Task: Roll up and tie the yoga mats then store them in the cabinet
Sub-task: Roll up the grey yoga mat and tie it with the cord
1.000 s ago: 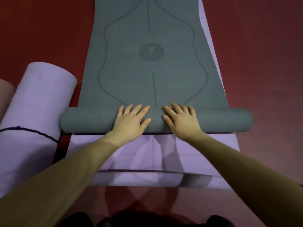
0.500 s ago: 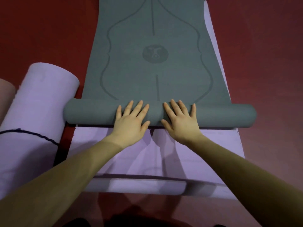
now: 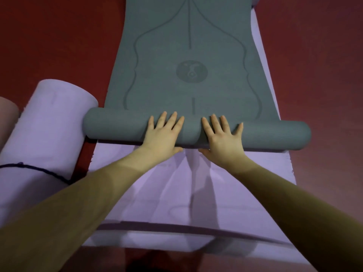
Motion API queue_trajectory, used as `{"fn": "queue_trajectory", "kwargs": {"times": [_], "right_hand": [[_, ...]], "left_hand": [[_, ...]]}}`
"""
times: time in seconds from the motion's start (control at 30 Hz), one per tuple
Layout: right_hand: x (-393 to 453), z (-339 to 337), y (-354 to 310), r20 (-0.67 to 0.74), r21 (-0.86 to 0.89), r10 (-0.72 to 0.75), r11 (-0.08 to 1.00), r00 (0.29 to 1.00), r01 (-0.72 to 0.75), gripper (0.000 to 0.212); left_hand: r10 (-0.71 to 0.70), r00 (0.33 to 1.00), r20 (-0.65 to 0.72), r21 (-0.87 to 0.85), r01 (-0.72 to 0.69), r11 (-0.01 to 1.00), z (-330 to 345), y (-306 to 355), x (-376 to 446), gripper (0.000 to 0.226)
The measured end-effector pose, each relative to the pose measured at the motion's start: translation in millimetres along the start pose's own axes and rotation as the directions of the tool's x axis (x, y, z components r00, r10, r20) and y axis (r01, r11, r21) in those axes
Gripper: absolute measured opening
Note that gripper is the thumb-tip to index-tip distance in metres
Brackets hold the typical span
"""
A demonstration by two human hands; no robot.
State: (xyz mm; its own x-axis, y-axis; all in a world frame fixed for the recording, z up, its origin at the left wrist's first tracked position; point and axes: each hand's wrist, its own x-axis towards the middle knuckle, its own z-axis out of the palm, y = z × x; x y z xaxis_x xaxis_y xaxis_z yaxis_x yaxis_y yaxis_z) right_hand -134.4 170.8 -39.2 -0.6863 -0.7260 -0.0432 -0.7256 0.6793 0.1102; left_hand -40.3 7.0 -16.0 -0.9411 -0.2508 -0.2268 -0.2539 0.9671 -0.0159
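A grey yoga mat (image 3: 188, 46) lies flat on a purple mat (image 3: 167, 197), stretching away from me. Its near end is wound into a thick grey roll (image 3: 275, 135) lying crosswise. My left hand (image 3: 163, 132) and my right hand (image 3: 223, 135) press flat on top of the roll's middle, side by side, fingers straight and spread. Both thumbs sit at the roll's near edge. A round logo (image 3: 191, 71) marks the flat part beyond the roll.
A rolled purple mat (image 3: 43, 138) tied with a dark cord (image 3: 39, 169) lies on the left, its end close to the grey roll's left end. A pinkish roll (image 3: 6, 112) peeks in at the far left. Red floor (image 3: 318, 75) surrounds the mats.
The grey roll has travelled forward, away from me, and grown thicker. Both hands moved with it, and more purple mat shows behind it.
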Motion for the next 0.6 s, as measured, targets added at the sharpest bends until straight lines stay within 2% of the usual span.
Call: {"fn": "queue_trajectory", "kwargs": {"times": [0.07,0.17,0.3,0.47,0.6], "right_hand": [[11,-2,0,0.044,-0.014,0.015,1.0,0.999,-0.014,0.105],[25,1,8,0.086,-0.042,-0.024,0.999,0.996,0.028,0.114],[39,0,18,0.099,-0.069,-0.054,0.996,0.994,0.061,0.115],[39,2,27,0.051,-0.062,-0.129,0.989,0.99,0.132,0.113],[40,4,31,-0.044,-0.084,-0.176,0.981,0.983,0.172,0.112]], "left_hand": [[-0.012,0.999,0.031,-0.005,0.012,1.0,-2,-2,11,0.098],[-0.049,0.999,0.019,-0.035,0.05,0.998,-6,-5,28,0.094],[-0.053,0.998,0.019,0.007,0.053,0.999,-12,-11,39,0.092],[-0.036,0.998,0.049,0.01,0.036,0.999,-5,-20,39,0.105],[-0.051,0.999,0.007,0.023,0.051,0.998,0,-31,37,0.101]]}}
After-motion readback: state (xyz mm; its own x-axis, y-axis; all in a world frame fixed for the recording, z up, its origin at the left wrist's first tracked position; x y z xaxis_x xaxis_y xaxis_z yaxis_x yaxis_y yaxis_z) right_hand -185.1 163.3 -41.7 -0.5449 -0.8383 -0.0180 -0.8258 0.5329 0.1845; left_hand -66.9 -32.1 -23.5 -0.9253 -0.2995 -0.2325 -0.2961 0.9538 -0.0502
